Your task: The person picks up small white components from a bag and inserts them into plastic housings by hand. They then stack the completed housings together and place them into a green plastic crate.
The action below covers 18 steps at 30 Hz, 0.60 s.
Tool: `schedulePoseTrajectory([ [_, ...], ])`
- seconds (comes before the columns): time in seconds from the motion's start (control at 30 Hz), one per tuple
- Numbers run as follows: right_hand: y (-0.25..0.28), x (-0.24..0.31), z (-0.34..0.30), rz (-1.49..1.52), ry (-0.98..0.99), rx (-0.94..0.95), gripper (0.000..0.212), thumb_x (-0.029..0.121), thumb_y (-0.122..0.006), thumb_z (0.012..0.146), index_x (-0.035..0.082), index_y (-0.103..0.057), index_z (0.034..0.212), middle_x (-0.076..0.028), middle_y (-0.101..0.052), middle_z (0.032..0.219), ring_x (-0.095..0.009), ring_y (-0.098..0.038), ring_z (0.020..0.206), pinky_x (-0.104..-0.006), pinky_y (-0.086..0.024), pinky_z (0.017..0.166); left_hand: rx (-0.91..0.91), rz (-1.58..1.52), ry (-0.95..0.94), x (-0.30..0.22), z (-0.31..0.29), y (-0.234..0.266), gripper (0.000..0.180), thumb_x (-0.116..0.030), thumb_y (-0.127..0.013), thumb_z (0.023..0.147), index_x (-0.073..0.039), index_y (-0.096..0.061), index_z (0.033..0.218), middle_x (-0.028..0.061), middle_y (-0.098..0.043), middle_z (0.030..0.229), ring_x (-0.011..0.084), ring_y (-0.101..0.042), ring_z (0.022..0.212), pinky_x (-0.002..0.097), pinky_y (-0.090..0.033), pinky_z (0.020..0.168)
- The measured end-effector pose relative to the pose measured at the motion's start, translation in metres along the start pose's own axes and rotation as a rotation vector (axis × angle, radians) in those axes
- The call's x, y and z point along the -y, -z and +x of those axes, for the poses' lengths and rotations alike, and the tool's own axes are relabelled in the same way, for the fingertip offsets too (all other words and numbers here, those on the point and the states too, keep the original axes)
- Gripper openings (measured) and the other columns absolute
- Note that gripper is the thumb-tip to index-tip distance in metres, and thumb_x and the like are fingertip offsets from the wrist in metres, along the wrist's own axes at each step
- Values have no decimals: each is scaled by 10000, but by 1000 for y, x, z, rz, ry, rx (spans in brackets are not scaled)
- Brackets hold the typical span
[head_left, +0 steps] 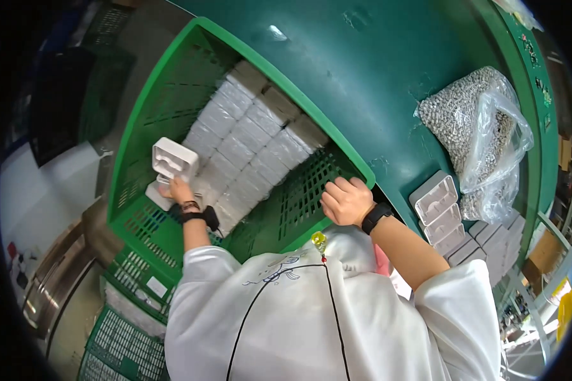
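Observation:
My left hand (180, 192) reaches into a green plastic crate (286, 71) and grips an open white plastic case (173, 159) with shaped hollows inside. Part of the case's lower section is hidden behind my fingers. Beside this hand, rows of clear-wrapped white packs (236, 151) fill much of the crate's bottom. My right hand (347, 201) is closed over the near right rim of the crate, close to its corner, with the fingers curled.
A green work table (388, 95) extends beyond the crate. On its right lie a clear bag of small metallic pieces (464, 108), another open white case (440, 213) and several stacked pale cases (489, 244). More green crates (124, 346) stand at lower left.

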State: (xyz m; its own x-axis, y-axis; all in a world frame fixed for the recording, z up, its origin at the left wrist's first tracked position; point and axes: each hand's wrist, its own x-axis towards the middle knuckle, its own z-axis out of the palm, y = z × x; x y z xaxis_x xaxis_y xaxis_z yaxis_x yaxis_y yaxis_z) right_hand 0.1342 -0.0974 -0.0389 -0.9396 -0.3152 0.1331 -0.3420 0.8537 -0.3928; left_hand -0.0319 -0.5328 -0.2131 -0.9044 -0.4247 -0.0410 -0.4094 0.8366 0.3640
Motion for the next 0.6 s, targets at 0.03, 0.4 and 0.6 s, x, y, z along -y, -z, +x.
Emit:
schedulePoseTrajectory([
  [0.03,0,1,0,3,16,-14,161,209,-606,659,137,-473,603,2,-443,644,-147,-474,623,-280,-351,495,-223,-123,-108,-16,-18,12,386,-264,-457,824,76,-559,974,288,-390,1213,412,-326,1128,417,-192,1012],
  [0.4,59,-23,-14,950,-638,-673,172,203,-518,826,46,-517,894,-83,-518,730,-226,-505,670,-295,-421,603,799,-1440,-537,-295,-196,131,454,-276,-455,894,-31,-359,1265,127,-438,1236,226,-406,1155,329,-339,965],
  [0.6,132,-73,-64,980,-678,-834,346,211,-483,853,57,-404,1152,-184,-561,805,-301,-553,723,-332,-447,679,1291,-1313,-420,-361,-269,106,340,-189,-452,882,7,-471,1160,149,-500,1140,253,-510,1019,365,-421,857],
])
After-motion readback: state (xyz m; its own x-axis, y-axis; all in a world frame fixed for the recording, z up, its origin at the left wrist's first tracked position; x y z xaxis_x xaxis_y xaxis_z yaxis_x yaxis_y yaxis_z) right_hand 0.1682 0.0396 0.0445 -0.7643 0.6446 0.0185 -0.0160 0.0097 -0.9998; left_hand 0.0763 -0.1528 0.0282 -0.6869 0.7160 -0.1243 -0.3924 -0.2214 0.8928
